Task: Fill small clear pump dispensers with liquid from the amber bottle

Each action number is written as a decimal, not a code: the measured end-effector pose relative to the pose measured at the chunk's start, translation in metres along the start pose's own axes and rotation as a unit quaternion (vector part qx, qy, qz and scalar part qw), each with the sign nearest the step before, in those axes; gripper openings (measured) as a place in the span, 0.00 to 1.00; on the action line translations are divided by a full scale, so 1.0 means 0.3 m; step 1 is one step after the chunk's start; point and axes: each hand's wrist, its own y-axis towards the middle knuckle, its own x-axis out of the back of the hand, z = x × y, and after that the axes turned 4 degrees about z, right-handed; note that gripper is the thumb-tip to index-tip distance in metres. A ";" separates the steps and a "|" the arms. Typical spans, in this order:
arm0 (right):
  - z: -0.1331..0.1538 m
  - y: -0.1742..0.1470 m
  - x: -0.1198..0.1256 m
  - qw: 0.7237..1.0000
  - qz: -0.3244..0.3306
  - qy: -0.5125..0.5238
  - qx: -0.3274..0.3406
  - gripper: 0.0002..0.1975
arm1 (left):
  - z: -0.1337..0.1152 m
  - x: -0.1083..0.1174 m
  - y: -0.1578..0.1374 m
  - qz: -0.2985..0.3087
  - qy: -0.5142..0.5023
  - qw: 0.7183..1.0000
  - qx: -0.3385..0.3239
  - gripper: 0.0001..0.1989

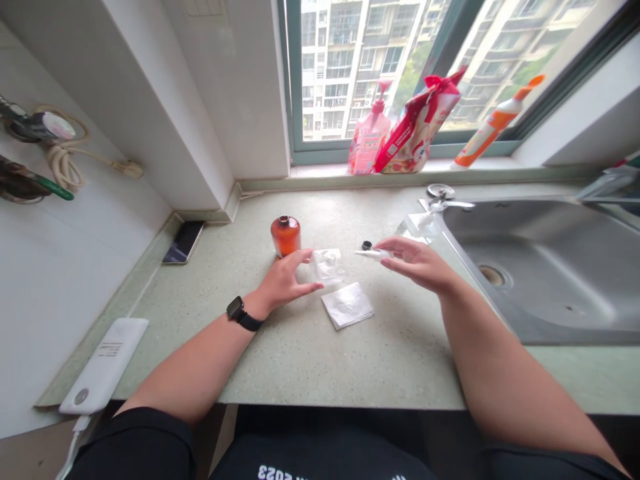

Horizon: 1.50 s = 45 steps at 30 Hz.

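Observation:
My right hand (413,261) has its fingers closed on a small white tube (373,254) with a pointed tip facing left; its back end is hidden by the fingers. My left hand (286,279) is open, thumb and fingers spread at the left side of a clear plastic bag (330,262). Whether it touches the bag I cannot tell. Just behind that hand stands an amber bottle (286,237), uncapped. A black cap (367,245) sits on the counter behind the white tube. Folded white tissue (349,306) lies in front of the bag.
A steel sink (540,267) with a faucet (453,204) is at the right. Near it stands a clear container (415,227). A phone (183,241) and white power bank (105,365) lie at the left. On the windowsill are a pink pump bottle (369,141), red bag (420,127) and orange-white bottle (493,130).

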 end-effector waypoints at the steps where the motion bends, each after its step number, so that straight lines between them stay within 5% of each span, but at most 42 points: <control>1: 0.005 0.000 -0.009 1.000 0.003 0.010 0.002 0.28 | -0.001 0.000 0.000 0.002 0.004 1.000 -0.002 0.39; 7: 0.004 0.005 -0.027 1.000 -0.005 0.022 0.013 0.26 | -0.006 0.003 -0.003 -0.001 0.016 1.000 0.009 0.46; 13: 0.006 0.001 -0.020 0.999 -0.024 -0.016 0.028 0.24 | -0.014 0.005 -0.003 -0.012 0.027 1.000 -0.007 0.37; 25: 0.065 -0.014 -0.058 0.994 -0.045 -0.033 0.092 0.16 | -0.034 0.013 -0.001 -0.010 0.023 0.999 -0.028 0.35; 45: 0.021 -0.001 -0.251 0.982 -0.074 -0.056 0.167 0.20 | -0.043 0.014 -0.001 -0.017 0.035 0.997 -0.068 0.36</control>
